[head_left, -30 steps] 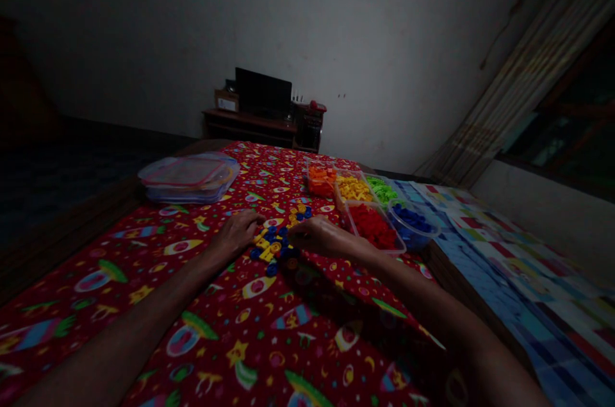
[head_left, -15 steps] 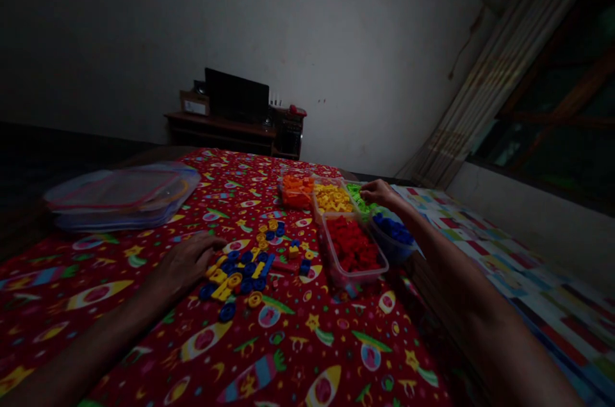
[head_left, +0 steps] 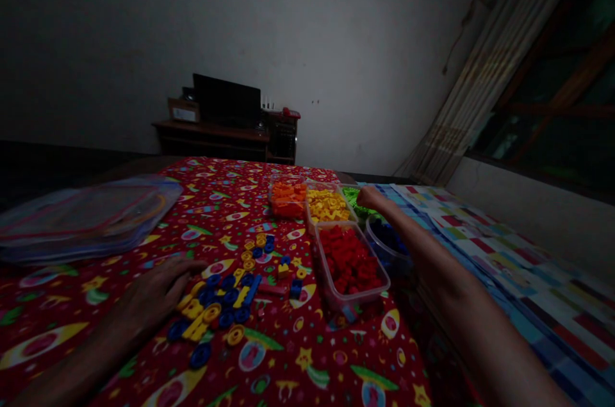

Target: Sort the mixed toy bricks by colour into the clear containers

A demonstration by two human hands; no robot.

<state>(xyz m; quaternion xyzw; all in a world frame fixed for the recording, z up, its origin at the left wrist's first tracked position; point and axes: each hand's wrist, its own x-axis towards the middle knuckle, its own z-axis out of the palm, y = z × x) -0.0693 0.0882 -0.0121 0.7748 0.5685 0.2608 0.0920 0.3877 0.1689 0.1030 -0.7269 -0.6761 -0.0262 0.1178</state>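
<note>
My left hand (head_left: 156, 291) lies flat on the red patterned cloth (head_left: 298, 356), fingers stretched toward a flat build of blue and yellow toy pieces (head_left: 218, 304), touching its left edge. My right hand (head_left: 369, 197) reaches far across into the tub of green pieces (head_left: 354, 197); its fingers are curled down among them, and what they hold is hidden. Next to it stand tubs of orange pieces (head_left: 287, 199), yellow pieces (head_left: 328, 206), red pieces (head_left: 350, 259) and blue pieces (head_left: 388, 241). Loose blue and yellow pieces (head_left: 262, 245) lie between the build and the tubs.
A stack of clear plastic lids (head_left: 81, 218) lies at the left on the cloth. A chequered multicoloured sheet (head_left: 519, 279) covers the surface to the right. Against the far wall stands a low wooden cabinet (head_left: 216, 138) with a dark screen (head_left: 227, 100).
My right hand left the blue and yellow build and stretched out to the green tub, where it now dips in. My left hand stayed by the build. The view shifted right.
</note>
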